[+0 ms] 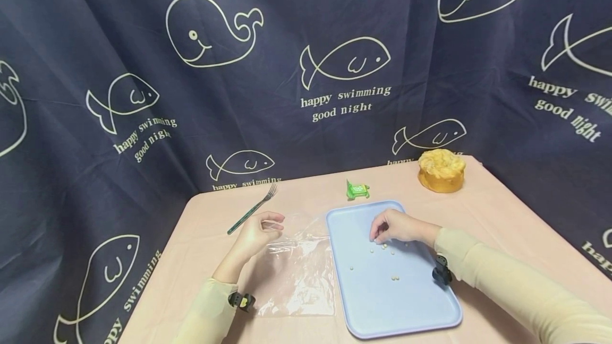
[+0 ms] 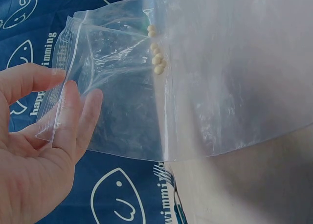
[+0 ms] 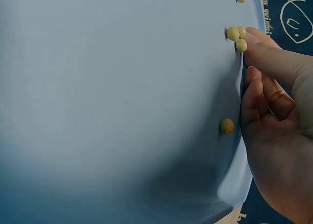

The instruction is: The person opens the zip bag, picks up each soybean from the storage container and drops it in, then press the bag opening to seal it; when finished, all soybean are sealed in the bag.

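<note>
On the tabletop [image 1: 478,200] lies a blue tray [image 1: 421,301] scattered with small beans [image 1: 394,278]; left of it, a clear bag [image 1: 296,269]. The right hand [image 1: 397,227] curls its fingertips [image 3: 257,43] down onto beans near the tray's middle. It seems best to pinch one bean at a time. The left hand [image 1: 258,230] pinches the bag's zip edge, holding the mouth open; keeping it wide should help. Only the left wrist view shows beans already inside the bag [image 2: 157,57]; only the head view shows the fork [image 1: 253,208] and cake [image 1: 441,170].
</note>
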A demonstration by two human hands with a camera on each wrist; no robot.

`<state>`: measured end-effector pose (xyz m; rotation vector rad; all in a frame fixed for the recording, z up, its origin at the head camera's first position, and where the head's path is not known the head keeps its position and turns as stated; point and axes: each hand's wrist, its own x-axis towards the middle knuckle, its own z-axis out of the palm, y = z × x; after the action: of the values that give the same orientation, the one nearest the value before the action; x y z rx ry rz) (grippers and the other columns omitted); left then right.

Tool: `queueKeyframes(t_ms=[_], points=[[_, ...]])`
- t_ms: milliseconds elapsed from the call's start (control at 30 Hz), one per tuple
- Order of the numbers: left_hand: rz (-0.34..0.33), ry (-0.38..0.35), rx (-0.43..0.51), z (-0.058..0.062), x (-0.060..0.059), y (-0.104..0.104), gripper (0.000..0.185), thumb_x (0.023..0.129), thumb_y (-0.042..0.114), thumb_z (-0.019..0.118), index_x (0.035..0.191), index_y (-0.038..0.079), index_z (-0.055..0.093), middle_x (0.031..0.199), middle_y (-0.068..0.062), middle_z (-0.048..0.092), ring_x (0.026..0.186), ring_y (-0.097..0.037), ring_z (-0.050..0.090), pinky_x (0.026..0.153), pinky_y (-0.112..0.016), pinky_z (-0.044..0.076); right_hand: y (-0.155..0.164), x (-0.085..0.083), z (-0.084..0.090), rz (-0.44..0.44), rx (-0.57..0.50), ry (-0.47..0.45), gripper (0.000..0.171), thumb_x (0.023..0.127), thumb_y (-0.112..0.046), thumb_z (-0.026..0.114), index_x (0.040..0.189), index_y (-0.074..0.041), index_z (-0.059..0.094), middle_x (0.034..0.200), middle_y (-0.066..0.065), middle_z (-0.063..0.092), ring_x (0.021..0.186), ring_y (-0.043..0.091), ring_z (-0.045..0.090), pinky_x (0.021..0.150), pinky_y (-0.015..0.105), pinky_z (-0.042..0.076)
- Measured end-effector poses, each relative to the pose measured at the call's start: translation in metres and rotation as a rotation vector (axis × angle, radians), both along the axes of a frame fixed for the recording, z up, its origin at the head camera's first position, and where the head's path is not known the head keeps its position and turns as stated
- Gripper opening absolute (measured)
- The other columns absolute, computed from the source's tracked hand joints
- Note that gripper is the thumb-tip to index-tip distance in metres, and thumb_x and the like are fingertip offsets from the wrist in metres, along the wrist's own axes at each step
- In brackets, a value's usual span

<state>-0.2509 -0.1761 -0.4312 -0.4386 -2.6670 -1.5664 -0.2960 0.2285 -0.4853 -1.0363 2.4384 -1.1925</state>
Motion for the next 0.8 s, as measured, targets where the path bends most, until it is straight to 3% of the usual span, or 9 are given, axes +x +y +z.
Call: queueKeyframes(t_ms=[300, 567, 800], points=[[-0.005, 0.002, 0.021, 0.002, 0.000, 0.002, 0.038, 0.080, -0.006, 0.070, 0.117, -0.006, 0.069, 0.113, -0.016, 0.072, 0.096, -0.030, 0.073, 0.080, -0.037, 0.061, -0.015, -0.007, 0.015, -0.057, -0.046, 0.012, 0.007, 0.085, 0.003, 0.077, 0.091, 0.001, 0.077, 0.086, 0.008, 0.075, 0.077, 0.011, 0.066, 0.071, 0.023, 0.055], [0.003, 0.002, -0.012, 0.003, 0.000, 0.003, 0.036, 0.081, -0.005, 0.070, 0.117, -0.003, 0.070, 0.112, -0.013, 0.072, 0.096, -0.028, 0.073, 0.081, -0.037, 0.061, -0.069, -0.014, 0.045, -0.166, -0.151, -0.035, 0.012, 0.089, -0.004, 0.076, 0.100, 0.001, 0.077, 0.099, 0.008, 0.076, 0.094, 0.019, 0.071, 0.085, 0.028, 0.057], [-0.010, 0.010, 0.011, 0.001, 0.001, 0.003, 0.036, 0.080, -0.005, 0.071, 0.116, -0.004, 0.070, 0.113, -0.016, 0.072, 0.096, -0.031, 0.073, 0.080, -0.038, 0.061, -0.114, -0.014, 0.062, -0.153, -0.203, -0.021, 0.012, 0.090, -0.008, 0.077, 0.101, -0.005, 0.079, 0.101, 0.003, 0.076, 0.097, 0.016, 0.069, 0.085, 0.033, 0.055]])
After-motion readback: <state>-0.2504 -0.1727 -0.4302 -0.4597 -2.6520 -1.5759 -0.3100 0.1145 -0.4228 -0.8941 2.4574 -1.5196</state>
